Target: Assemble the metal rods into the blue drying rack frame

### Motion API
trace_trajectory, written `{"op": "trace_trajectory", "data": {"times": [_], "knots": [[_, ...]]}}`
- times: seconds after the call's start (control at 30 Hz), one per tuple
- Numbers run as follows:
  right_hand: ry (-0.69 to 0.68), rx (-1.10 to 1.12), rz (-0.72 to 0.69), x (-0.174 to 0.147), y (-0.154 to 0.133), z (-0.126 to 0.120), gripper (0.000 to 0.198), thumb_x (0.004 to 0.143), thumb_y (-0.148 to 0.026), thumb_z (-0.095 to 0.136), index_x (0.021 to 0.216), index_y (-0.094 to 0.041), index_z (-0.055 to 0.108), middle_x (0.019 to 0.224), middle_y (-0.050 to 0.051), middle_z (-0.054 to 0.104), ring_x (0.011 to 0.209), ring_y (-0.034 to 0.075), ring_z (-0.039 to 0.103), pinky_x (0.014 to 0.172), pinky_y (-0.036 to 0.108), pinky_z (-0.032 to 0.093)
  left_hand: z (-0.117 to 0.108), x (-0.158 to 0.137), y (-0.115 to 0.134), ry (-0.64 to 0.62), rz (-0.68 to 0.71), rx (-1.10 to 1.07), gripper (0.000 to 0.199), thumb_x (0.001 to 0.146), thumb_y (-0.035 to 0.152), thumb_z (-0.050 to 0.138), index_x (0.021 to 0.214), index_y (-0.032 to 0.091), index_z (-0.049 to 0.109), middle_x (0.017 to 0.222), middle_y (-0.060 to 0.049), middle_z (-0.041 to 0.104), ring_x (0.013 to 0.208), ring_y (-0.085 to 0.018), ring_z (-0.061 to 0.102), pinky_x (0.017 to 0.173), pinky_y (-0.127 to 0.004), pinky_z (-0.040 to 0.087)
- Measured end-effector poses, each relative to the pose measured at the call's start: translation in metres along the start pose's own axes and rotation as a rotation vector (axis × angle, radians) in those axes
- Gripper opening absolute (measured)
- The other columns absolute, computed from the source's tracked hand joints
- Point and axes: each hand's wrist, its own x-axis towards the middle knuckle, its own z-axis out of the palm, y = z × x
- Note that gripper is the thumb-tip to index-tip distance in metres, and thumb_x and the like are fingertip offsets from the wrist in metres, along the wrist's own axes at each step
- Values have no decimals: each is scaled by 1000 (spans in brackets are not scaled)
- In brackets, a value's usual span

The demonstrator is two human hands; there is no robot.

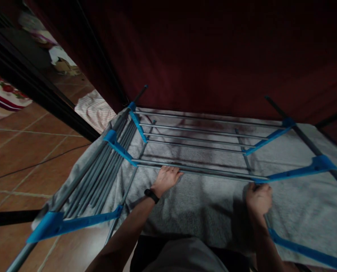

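A rack of grey metal tubes with blue plastic brackets stands partly assembled on a grey blanket point(211, 202). My left hand point(167, 176), with a black band on its wrist, has its fingers over a metal tube point(202, 170) of the rack. My right hand point(259, 198) is closed at the right end of that tube, around the blue bracket point(293, 174); its fingertips are partly hidden. Farther back, several tubes span between the left blue bracket point(139, 126) and the right blue bracket point(266, 141).
Several loose grey tubes point(100, 179) lie side by side at the left. Dark red curtains point(202, 56) hang behind the rack. A dark post point(40, 83) slants across the left, over a tiled floor point(21, 158) with a thin cable point(44, 161). A striped cloth point(95, 109) lies beyond.
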Motion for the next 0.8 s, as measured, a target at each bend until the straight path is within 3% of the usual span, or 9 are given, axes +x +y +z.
{"op": "trace_trajectory", "data": {"times": [0.33, 0.8], "knots": [[37, 4, -54, -5, -10, -6, 45, 98, -40, 50, 124, -5, 59, 110, 27, 68, 97, 40, 70, 77, 47, 55, 11, 4, -1, 27, 39, 65, 39, 112, 45, 39, 107, 20, 69, 96, -10, 73, 100, -26, 67, 97, -42, 45], [75, 119, -130, -1, -7, -2, 52, 93, -39, 50, 126, -1, 61, 105, 36, 68, 92, 51, 72, 68, 62, 57, 7, 3, 5, 72, 40, 85, 36, 110, 43, 45, 108, 18, 71, 100, -10, 73, 102, -26, 67, 102, -42, 47]]}}
